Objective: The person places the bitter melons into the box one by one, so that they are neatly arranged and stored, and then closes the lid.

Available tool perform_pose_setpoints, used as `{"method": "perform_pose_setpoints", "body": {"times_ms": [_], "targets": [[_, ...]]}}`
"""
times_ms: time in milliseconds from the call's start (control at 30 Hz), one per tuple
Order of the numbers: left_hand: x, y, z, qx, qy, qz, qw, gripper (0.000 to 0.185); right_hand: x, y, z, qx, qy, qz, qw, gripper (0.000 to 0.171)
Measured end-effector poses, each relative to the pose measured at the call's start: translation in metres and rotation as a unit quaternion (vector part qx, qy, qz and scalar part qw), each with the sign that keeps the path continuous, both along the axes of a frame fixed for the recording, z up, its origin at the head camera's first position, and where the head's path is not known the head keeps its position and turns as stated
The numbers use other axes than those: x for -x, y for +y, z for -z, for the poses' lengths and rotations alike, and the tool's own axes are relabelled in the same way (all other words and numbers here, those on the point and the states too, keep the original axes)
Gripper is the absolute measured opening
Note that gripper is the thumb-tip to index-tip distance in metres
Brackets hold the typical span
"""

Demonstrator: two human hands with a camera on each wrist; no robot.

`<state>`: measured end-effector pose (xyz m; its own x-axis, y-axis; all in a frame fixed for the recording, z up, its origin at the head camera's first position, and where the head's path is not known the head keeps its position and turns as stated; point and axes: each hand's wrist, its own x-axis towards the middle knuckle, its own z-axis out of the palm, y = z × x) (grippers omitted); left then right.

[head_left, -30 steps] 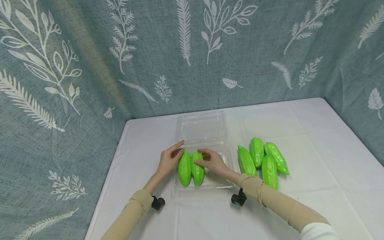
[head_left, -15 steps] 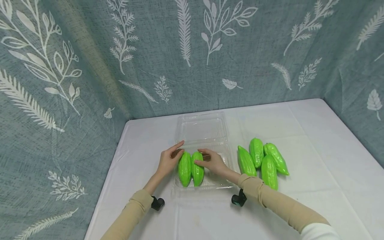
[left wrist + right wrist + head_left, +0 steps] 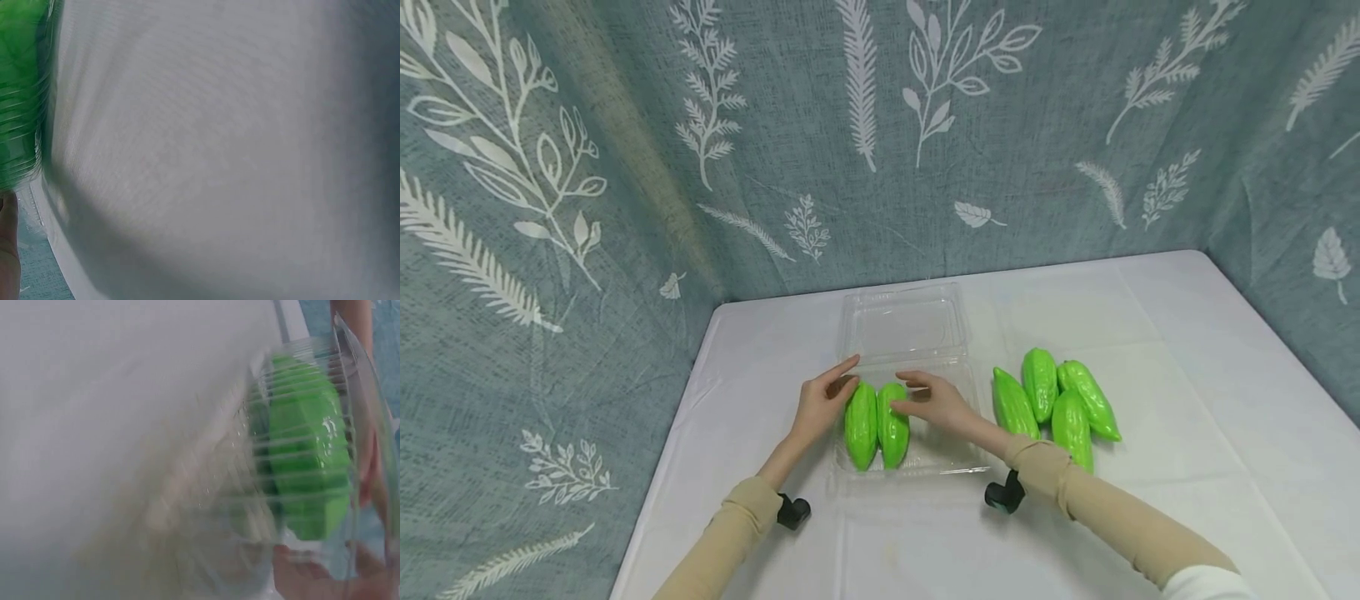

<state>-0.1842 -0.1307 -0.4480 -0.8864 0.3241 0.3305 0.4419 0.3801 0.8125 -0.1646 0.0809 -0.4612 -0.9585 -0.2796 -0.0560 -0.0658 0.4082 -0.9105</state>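
As two long, bumpy green pods (image 3: 861, 433) lie side by side in a clear, open plastic box (image 3: 946, 452), your left hand (image 3: 818, 405) has its fingers spread, thumb by one pod's top. Your right hand (image 3: 938, 406), fingers apart, has its thumb over the other's edge. Four more green pods (image 3: 1071, 423) lie to the right on white cloth (image 3: 1187, 375).

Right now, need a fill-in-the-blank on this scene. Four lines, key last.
1. The clear container holds ____ green vegetables.
2. In the head view, they lie in the container's ____ half.
3. Its lid is ____, not closed.
4. Loose vegetables on the white tablecloth number ____.
Missing words: two; left; open; four.
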Motion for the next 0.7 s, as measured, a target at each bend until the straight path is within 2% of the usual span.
{"method": "perform_pose_setpoints", "body": {"times_ms": [300, 467, 700], "targets": [[0.001, -0.001, 0.002, 0.0, 0.005, -0.001, 1.0, 0.035, -0.005, 0.01, -0.009, -0.029, 0.015, -0.043, 0.999, 0.057], [0.001, -0.001, 0.001, 0.0, 0.011, -0.003, 0.9999, 0.035, -0.006, 0.014, -0.009, -0.037, 0.014, -0.043, 0.998, 0.057], [0.0, 0.0, 0.0, 0.0, 0.009, -0.001, 1.0, 0.035, -0.005, 0.019, -0.007, -0.018, 0.03, -0.046, 0.998, 0.055]]}}
